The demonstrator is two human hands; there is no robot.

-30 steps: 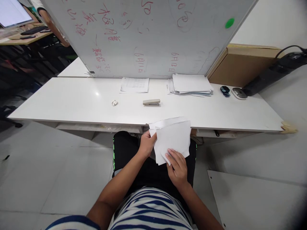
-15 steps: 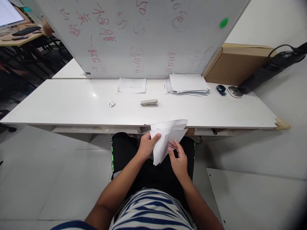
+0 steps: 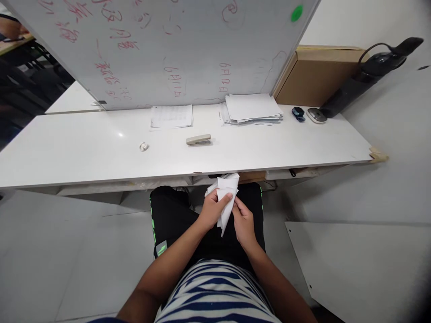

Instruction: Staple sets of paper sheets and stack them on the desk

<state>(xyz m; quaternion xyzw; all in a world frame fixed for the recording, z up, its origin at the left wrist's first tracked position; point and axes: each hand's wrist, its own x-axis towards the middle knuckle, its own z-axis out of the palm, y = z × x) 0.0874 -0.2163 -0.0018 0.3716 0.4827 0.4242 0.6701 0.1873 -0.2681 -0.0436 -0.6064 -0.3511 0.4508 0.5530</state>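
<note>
Sheets of thin white paper (image 3: 225, 214), bent over into a narrow, loose bundle, are in front of me above my black trousers (image 3: 175, 213), near the front edge of the long white counter (image 3: 101, 157). My left hand (image 3: 211, 211) has them clamped, thumb pressed flat on the upper face, the other fingers mostly hidden behind. My right hand (image 3: 244, 222) is at the right side of the bundle with its fingers drawn together at the paper's edge (whether they truly pinch it, I cannot tell from up here). Upper corners fan out unevenly past my left thumb, and a pointed end hangs down between my hands.

On the counter straight ahead lies a beige stapler (image 3: 198, 140), with a small round white object (image 3: 144, 146) to its left. Farther back, near the foot of a whiteboard (image 3: 198, 54) with red writing, I see a thin set of printed white sheets (image 3: 171, 117) and, right of it, a thicker, uneven stack of white paper (image 3: 253, 108). Beyond that stack are a dark blue watch-like object (image 3: 298, 113), a grey-and-white computer mouse (image 3: 316, 115) just beside a black cylindrical bottle (image 3: 363, 78), and a brown cardboard box (image 3: 313, 78).
</note>
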